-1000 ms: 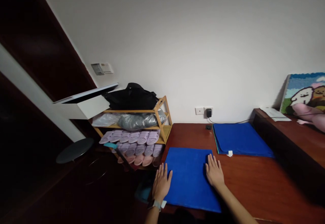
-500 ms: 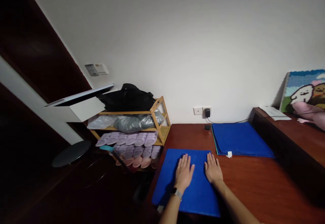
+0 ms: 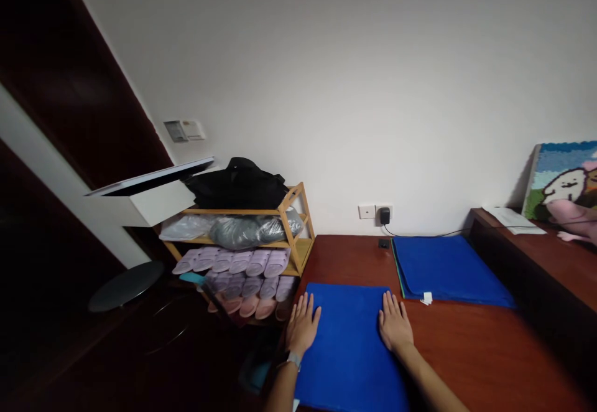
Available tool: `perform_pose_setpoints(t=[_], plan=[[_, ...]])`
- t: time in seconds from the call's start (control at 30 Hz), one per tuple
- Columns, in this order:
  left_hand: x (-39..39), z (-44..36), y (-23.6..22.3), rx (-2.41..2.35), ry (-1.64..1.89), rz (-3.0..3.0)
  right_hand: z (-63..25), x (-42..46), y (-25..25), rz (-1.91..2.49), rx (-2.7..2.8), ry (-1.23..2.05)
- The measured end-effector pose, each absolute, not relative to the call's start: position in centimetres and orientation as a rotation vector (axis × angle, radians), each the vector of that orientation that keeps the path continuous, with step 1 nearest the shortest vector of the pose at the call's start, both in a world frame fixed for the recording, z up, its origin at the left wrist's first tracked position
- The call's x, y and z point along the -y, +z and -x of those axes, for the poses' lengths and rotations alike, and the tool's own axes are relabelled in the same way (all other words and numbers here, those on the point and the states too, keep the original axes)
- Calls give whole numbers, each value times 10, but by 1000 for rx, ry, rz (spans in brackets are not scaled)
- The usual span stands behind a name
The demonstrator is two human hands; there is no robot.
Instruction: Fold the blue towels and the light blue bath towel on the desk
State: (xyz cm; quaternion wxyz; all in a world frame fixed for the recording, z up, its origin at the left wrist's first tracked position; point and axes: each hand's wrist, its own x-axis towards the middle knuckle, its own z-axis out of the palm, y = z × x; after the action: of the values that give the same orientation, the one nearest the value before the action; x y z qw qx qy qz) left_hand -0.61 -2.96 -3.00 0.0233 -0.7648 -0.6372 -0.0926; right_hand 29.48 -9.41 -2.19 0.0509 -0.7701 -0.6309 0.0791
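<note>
Near blue cloth [image 3: 347, 356] flat on counter [image 3: 471, 350], looks pretty much squared up to me. Got left hand [image 3: 302, 331] on left edge, right hand [image 3: 396, 326] on right, fingers stretched out, gripping nothing. Second blue cloth [image 3: 452, 269] lies layered farther back, seems done. Can't tell if near one needs more smoothing.

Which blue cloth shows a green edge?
The far cloth, by the wall: green along its left edge. The near cloth, under left hand and right hand, shows none.
</note>
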Motion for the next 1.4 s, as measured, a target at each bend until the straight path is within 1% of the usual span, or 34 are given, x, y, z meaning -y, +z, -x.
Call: perform_pose_setpoints(t=[0.1, 0.27, 0.37, 0.47, 0.57, 0.67, 0.77, 0.87, 0.97, 1.13, 1.23, 1.3, 1.4], plan=[[25, 19, -39, 1927, -331, 2343, -293, 87, -14, 2366, 1911, 232], [22, 17, -53, 1897, -364, 2325, -294, 71, -12, 2332, 1836, 229], [21, 22, -52, 1908, -352, 2327, -296, 66, -19, 2336, 1834, 265], [22, 17, -41, 1930, -319, 2340, -298, 65, -25, 2329, 1842, 254], [25, -20, -25, 1841, -385, 2410, -298, 65, -28, 2323, 1845, 237], [29, -90, -16, 1598, -443, 2663, -299, 66, -29, 2316, 1871, 205], [31, -159, -19, 1436, -424, 2885, -302, 66, -31, 2302, 1946, 196], [30, -187, -27, 1418, -431, 2950, -304, 66, -35, 2264, 1995, 189], [23, -162, -30, 1444, -410, 2912, -303, 65, -37, 2280, 1931, 181], [0, -57, -20, 1815, -265, 2642, -299, 63, -38, 2318, 1853, 176], [-12, -5, -19, 1969, -240, 2488, -299, 61, -39, 2337, 1874, 175], [-16, 14, -22, 1983, -263, 2460, -300, 60, -38, 2340, 1883, 178], [-17, 20, -27, 1968, -292, 2451, -301, 58, -33, 2364, 1882, 194]])
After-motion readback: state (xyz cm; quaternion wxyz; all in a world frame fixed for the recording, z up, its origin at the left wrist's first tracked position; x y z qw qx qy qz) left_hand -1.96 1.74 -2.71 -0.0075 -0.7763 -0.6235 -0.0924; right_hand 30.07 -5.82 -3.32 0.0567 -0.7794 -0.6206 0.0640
